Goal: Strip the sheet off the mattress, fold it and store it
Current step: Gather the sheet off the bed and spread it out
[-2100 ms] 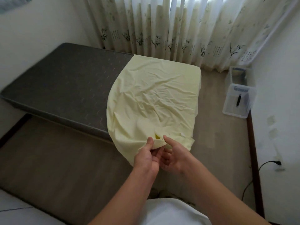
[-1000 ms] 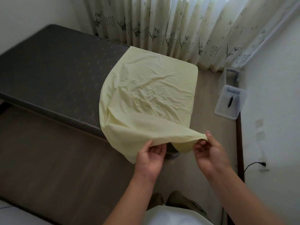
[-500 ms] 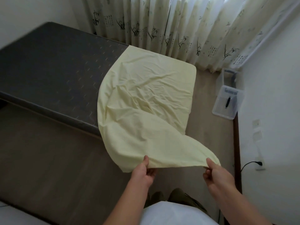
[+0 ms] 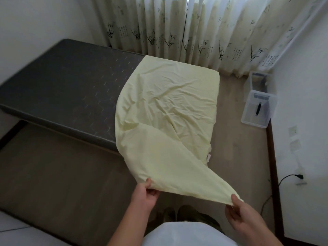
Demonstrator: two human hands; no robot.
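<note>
stripping partly done: sheet [image 4: 166,107] covering only mattress [image 4: 67,89] end at 1 o'clock; left hand [image 4: 146,193], right hand [image 4: 238,209] pinching near hem; folding, storing pending.

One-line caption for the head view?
Both hands, left and right, pinch the yellow sheet's edge, pulling it off the dark mattress.

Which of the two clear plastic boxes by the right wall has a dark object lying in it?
The nearer clear box, lying flat on the floor, holds the dark object. The farther box, closer to the curtain, shows none.
</note>
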